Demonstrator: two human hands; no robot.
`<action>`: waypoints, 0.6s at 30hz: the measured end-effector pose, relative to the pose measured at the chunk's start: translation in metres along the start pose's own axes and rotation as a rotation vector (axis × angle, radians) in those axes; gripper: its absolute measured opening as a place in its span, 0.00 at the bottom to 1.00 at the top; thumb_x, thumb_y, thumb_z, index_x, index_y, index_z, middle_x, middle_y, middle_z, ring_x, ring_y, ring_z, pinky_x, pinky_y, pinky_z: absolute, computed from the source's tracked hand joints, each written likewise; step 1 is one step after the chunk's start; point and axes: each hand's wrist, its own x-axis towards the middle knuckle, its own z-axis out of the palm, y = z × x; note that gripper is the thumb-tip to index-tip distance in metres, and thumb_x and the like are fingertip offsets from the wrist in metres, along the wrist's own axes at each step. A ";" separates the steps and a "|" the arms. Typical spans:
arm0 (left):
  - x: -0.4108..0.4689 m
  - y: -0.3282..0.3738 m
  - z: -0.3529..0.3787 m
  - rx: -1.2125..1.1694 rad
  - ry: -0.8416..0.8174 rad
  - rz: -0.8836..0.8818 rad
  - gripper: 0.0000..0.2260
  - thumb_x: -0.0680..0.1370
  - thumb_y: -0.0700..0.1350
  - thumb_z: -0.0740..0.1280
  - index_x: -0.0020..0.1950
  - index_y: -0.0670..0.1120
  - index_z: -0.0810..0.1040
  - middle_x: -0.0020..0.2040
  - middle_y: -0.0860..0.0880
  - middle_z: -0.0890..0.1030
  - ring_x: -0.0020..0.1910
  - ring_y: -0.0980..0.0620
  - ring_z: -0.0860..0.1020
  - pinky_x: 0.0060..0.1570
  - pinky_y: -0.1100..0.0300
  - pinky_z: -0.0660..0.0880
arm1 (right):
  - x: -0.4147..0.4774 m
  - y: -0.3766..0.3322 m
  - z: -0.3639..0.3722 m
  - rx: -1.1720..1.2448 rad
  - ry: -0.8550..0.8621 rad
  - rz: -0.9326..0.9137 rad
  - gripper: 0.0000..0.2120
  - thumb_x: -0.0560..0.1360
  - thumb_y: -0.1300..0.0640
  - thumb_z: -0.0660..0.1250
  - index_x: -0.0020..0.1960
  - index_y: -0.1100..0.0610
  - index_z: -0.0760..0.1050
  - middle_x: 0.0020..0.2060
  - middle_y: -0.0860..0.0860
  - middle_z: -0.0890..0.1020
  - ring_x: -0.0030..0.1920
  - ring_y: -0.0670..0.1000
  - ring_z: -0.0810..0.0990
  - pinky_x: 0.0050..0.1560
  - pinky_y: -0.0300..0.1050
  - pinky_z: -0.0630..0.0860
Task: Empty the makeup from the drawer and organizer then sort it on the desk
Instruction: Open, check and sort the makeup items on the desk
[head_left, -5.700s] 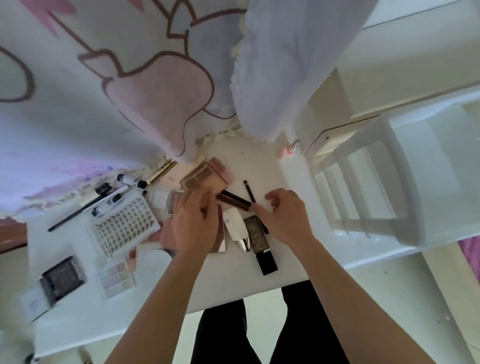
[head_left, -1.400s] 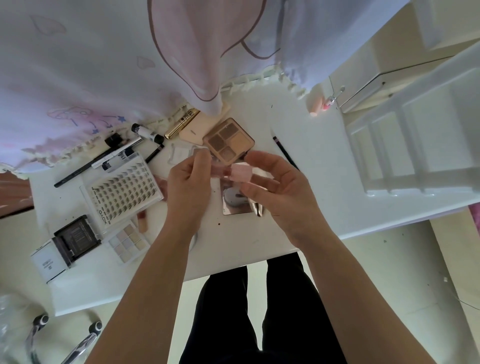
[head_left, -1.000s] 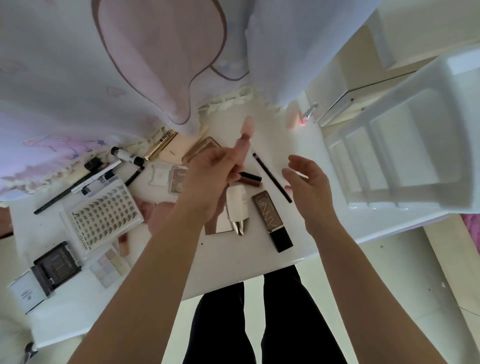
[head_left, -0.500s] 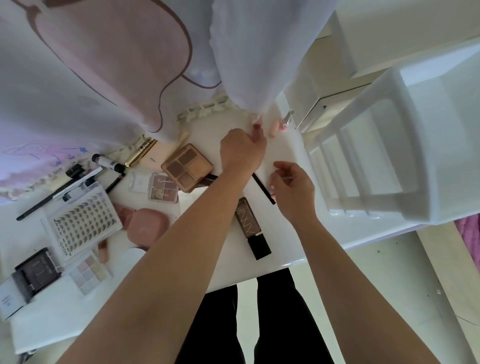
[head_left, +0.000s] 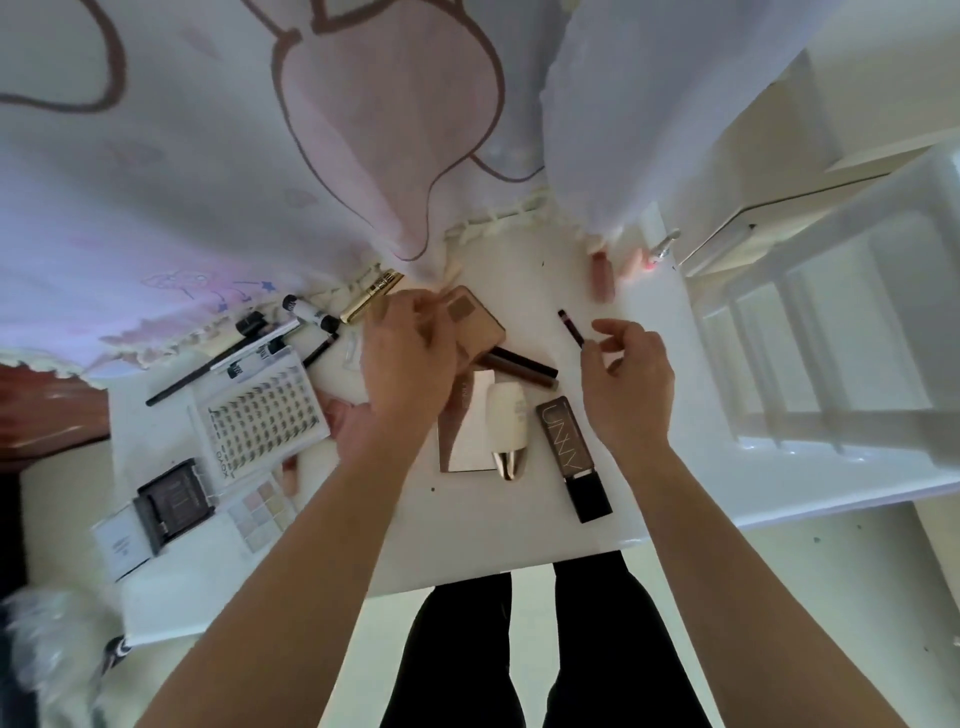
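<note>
**A:** What are the hands doing?

**B:** The left hand (head_left: 410, 358) curls over the tan palette (head_left: 475, 322) at 12 o'clock on the desk (head_left: 509, 519) and seems to grip its edge. The right hand (head_left: 628, 374) has its fingertips at the near end of the dark pencil (head_left: 570, 326) at 1 o'clock. I cannot tell whether it pinches it.

**A:** What could go wrong?

**B:** I think the pencil is round, so a loose pinch could send it rolling to the 3 o'clock edge. The pink tubes (head_left: 602, 273) lie under the curtain (head_left: 260, 156) hem, and a tug on the cloth might scatter them. The white tube (head_left: 506, 421) rests on a flat case (head_left: 457, 447) and could slide off if bumped.

**A:** And the containers?

**B:** The white organizer (head_left: 831, 426) stands at 3 o'clock, and I make out no makeup in the slots that show. The lash tray (head_left: 260, 415) at 9 o'clock holds rows of lashes. The makeup lies spread over the desk.
</note>
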 end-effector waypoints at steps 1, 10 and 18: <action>0.006 -0.016 -0.008 0.073 0.033 0.007 0.11 0.79 0.46 0.65 0.60 0.45 0.78 0.59 0.46 0.77 0.58 0.46 0.75 0.54 0.53 0.74 | -0.005 -0.008 0.006 -0.004 -0.005 -0.036 0.11 0.80 0.54 0.64 0.62 0.49 0.76 0.52 0.46 0.76 0.38 0.43 0.76 0.40 0.26 0.66; 0.053 -0.082 -0.028 0.313 -0.015 0.136 0.14 0.78 0.41 0.64 0.62 0.47 0.81 0.55 0.43 0.83 0.57 0.38 0.73 0.56 0.49 0.69 | -0.040 -0.048 0.049 0.063 -0.123 -0.228 0.09 0.78 0.56 0.66 0.57 0.49 0.79 0.51 0.48 0.79 0.39 0.42 0.80 0.47 0.29 0.73; -0.005 -0.070 -0.086 -0.567 0.078 -0.182 0.07 0.77 0.39 0.70 0.53 0.48 0.82 0.47 0.54 0.83 0.43 0.62 0.80 0.43 0.66 0.77 | -0.059 -0.073 0.057 0.225 -0.327 -0.118 0.10 0.80 0.46 0.63 0.50 0.49 0.80 0.36 0.46 0.83 0.36 0.52 0.83 0.44 0.55 0.80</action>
